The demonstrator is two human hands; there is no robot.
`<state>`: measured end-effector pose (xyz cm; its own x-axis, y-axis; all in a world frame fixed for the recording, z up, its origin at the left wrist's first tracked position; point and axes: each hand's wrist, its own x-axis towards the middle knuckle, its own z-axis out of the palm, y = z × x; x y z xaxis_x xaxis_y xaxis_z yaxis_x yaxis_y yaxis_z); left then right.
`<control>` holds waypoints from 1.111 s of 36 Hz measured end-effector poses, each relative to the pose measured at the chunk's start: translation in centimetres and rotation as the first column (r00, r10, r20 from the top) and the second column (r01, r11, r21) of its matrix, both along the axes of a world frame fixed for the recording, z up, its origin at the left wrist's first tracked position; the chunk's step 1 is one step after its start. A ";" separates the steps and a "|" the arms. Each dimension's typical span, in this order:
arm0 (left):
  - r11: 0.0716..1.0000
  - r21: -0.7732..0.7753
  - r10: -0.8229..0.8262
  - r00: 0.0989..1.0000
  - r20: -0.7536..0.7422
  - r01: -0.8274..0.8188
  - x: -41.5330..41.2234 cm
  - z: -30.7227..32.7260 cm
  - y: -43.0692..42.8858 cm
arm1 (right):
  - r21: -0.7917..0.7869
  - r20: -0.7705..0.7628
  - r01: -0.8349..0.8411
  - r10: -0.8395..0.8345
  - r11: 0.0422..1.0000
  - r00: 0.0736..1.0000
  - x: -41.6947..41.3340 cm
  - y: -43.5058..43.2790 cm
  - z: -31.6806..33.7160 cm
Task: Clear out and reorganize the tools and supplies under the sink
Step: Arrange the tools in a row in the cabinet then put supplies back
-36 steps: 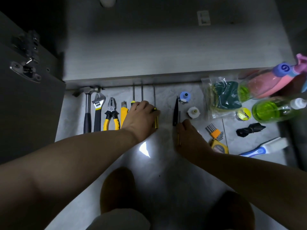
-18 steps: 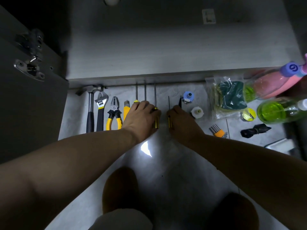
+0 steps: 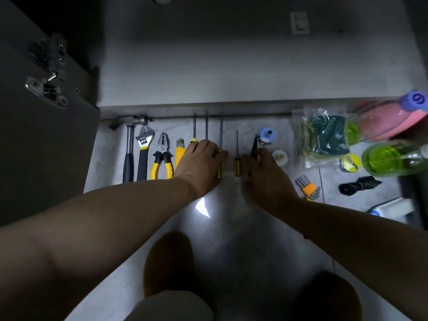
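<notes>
- the tools lie in a row on the pale floor [image 3: 231, 232] along the cabinet base: hammer [image 3: 128, 149], adjustable wrench [image 3: 143, 156], pliers [image 3: 162, 158], yellow knife [image 3: 179, 151], then three long screwdrivers [image 3: 221, 135] with their shafts pointing at the cabinet.
- the left hand [image 3: 201, 163] lies flat over the long screwdrivers' handles, fingers relaxed, resting on them rather than gripping.
- a short screwdriver [image 3: 237, 163] lies alone in the gap between the two hands, parallel to the others.
- the right hand [image 3: 262, 174] has its fingers curled over the lower end of a slim black tool [image 3: 254, 144]; i cannot tell whether it grips it.
- further right: a white fitting [image 3: 280, 157], bagged sponges [image 3: 324, 137], hex keys [image 3: 309, 188], and a pink bottle [image 3: 389, 121] and a green bottle [image 3: 391, 159], both lying on their sides.
</notes>
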<state>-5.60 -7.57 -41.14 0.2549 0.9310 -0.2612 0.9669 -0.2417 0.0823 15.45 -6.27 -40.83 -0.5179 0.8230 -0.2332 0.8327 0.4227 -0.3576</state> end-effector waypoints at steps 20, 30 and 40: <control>1.000 0.008 -0.022 0.999 -0.039 0.022 0.5 0.1 0.0 | -0.031 -0.052 0.010 -0.012 0.999 0.999 0.6 0.4 -0.4; 1.000 0.004 -0.027 1.000 -0.013 0.027 0.7 0.6 0.0 | 0.120 0.120 -0.044 0.029 0.992 0.992 1.9 2.8 3.3; 0.998 0.017 -0.068 0.991 0.118 0.067 5.3 3.4 4.0 | -0.045 0.200 0.036 -0.026 0.998 0.979 4.7 3.7 3.2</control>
